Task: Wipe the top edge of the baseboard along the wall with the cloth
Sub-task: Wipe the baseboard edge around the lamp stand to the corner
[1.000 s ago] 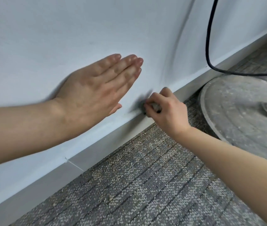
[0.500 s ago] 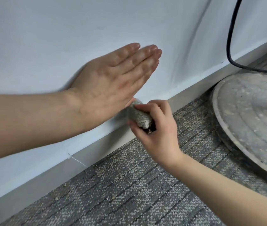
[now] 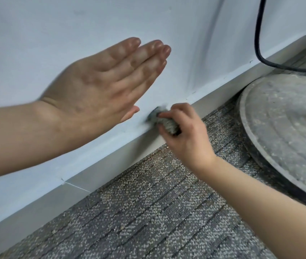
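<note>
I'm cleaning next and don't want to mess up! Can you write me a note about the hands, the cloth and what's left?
Left hand: open, fingers straight, flat by the wall.
Right hand: grips the bunched grey cloth, pressed on the top edge of the baseboard.
Done: wiping under way; how much is clean, cannot tell.
Left: run the cloth along the rest of the edge, probably toward the round base.

cloth [image 3: 165, 122]: grey, speckled, bunched into small wad, blurred; pinched in right hand [image 3: 185, 141], pressed on baseboard's top edge. baseboard [image 3: 111, 165]: pale grey strip, runs 8 o'clock to 2 o'clock; thin seam toward 8 o'clock.
</note>
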